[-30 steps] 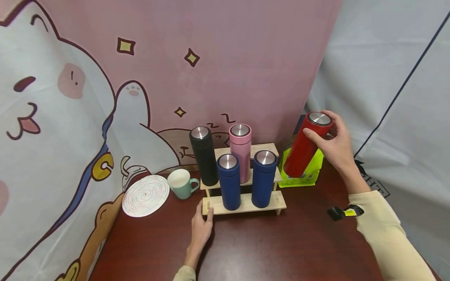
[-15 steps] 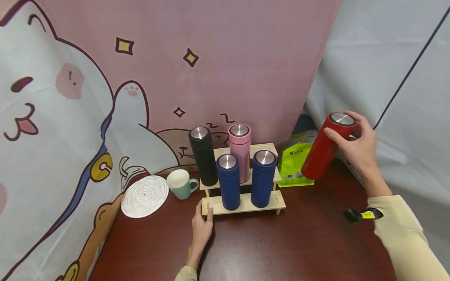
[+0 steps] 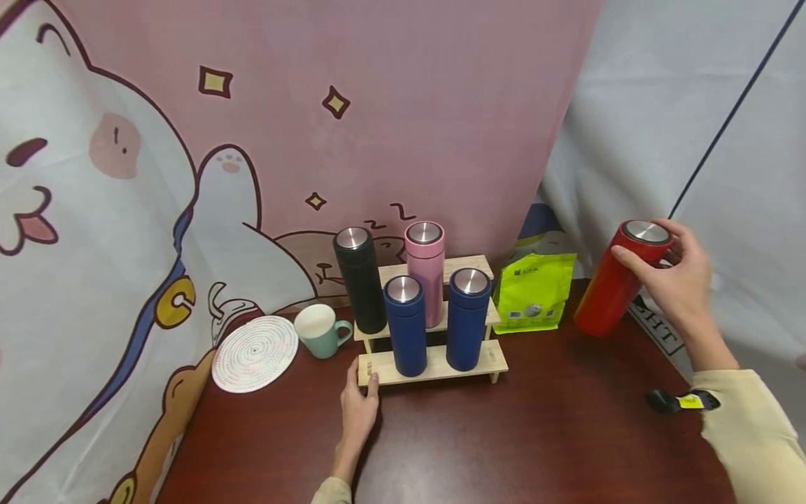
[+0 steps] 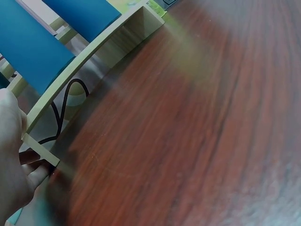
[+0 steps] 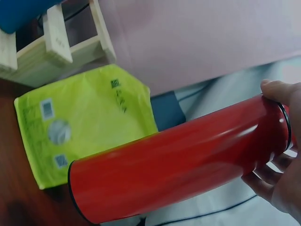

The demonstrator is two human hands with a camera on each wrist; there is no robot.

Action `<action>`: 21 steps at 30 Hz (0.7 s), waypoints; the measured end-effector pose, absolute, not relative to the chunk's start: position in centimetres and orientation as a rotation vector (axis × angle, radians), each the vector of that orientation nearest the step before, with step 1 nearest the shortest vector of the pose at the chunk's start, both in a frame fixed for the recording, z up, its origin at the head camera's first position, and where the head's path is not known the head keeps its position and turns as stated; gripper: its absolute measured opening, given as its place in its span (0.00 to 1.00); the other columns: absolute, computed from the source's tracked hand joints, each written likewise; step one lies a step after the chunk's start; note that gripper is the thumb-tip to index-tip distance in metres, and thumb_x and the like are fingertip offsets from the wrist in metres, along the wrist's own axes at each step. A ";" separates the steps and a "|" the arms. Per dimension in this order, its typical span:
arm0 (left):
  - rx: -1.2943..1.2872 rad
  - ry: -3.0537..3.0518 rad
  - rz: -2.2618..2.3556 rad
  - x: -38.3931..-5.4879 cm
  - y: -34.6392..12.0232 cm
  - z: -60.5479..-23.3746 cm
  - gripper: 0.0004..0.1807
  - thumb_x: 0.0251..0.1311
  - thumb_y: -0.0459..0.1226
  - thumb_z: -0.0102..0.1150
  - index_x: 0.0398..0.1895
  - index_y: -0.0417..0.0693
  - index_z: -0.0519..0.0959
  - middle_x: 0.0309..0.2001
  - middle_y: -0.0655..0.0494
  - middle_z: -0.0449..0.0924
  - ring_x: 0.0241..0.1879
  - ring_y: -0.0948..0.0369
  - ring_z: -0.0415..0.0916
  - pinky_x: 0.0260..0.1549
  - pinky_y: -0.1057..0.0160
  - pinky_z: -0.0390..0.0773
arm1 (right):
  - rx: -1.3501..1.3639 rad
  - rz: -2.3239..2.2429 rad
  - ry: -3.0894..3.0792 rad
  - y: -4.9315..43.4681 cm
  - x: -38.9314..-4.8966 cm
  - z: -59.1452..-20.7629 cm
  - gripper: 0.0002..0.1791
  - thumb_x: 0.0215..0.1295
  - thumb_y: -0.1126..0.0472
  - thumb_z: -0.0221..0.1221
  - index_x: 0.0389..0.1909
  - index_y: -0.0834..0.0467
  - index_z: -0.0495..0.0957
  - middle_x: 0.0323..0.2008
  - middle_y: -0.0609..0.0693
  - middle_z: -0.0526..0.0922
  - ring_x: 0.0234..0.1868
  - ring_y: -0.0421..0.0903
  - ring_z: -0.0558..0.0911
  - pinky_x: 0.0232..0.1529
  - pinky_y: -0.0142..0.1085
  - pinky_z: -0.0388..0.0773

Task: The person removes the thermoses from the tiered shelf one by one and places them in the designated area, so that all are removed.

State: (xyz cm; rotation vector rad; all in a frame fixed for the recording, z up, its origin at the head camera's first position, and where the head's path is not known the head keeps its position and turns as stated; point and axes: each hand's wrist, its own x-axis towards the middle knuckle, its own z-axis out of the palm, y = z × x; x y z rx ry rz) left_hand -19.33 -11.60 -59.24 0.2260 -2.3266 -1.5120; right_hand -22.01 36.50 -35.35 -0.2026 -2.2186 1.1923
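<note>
My right hand (image 3: 683,280) grips a red thermos bottle (image 3: 613,287) around its upper end, just under the steel-topped lid. The bottle leans, its base pointing down to the left, right of the stand. In the right wrist view the red thermos (image 5: 178,160) overlaps the lime-green bag. My left hand (image 3: 359,413) holds the left end of a tiered wooden stand (image 3: 437,360), thumb on top of the front step. On that step stand two blue thermoses (image 3: 409,336) (image 3: 467,329). Behind them are a black thermos (image 3: 360,287) and a pink thermos (image 3: 428,280).
A lime-green bag (image 3: 535,294) stands upright by the stand's right side. To the left are a mint-green mug (image 3: 322,339) and a round woven mat (image 3: 255,353). The dark red-brown table (image 3: 478,448) extends in front. Printed cloth (image 3: 453,126) hangs behind.
My right hand has carried the red thermos rightward and slightly down, away from the lime-green bag, which now shows whole. The left hand stays on the stand's end.
</note>
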 end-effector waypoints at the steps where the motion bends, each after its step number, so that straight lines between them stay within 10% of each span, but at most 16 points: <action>1: 0.227 -2.329 -1.509 -19.3 -11.6 -59.3 0.31 0.68 0.35 0.61 0.72 0.40 0.67 0.64 0.38 0.77 0.62 0.44 0.76 0.54 0.43 0.77 | -0.206 1.189 -2.230 36.8 -21.8 -35.6 0.38 0.63 0.51 0.68 0.73 0.41 0.65 0.58 0.39 0.74 0.48 0.31 0.72 0.41 0.14 0.67; 13: 0.226 -2.319 -1.519 -19.5 -11.6 -59.3 0.30 0.68 0.35 0.61 0.72 0.40 0.68 0.65 0.39 0.76 0.61 0.46 0.76 0.53 0.44 0.77 | -0.287 1.154 -2.333 39.6 -20.3 -38.1 0.41 0.64 0.49 0.67 0.76 0.45 0.61 0.61 0.46 0.71 0.48 0.29 0.67 0.40 0.13 0.64; 21: 0.244 -2.323 -1.530 -19.5 -11.7 -59.2 0.30 0.68 0.35 0.61 0.72 0.41 0.68 0.64 0.39 0.77 0.58 0.47 0.78 0.52 0.46 0.78 | -0.313 1.134 -2.325 40.9 -20.0 -40.1 0.42 0.60 0.50 0.71 0.73 0.52 0.65 0.48 0.26 0.67 0.41 0.23 0.69 0.36 0.14 0.66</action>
